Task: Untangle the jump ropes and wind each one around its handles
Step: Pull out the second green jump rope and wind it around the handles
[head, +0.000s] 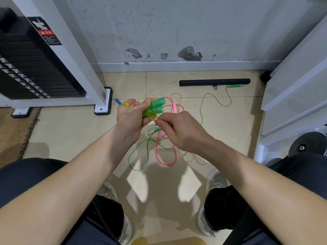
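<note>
While left hand (130, 115) grips green handles (158, 105), right hand (179, 132) pinches rope (153, 116)

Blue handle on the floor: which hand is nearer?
Left. The left hand is right beside the blue handle; the right hand is farther off, beyond the held green handles.

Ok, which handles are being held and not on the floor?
The two green handles, gripped side by side in the left hand with cord wrapped round them. The pink handles and a lone green handle lie on the floor.
</note>
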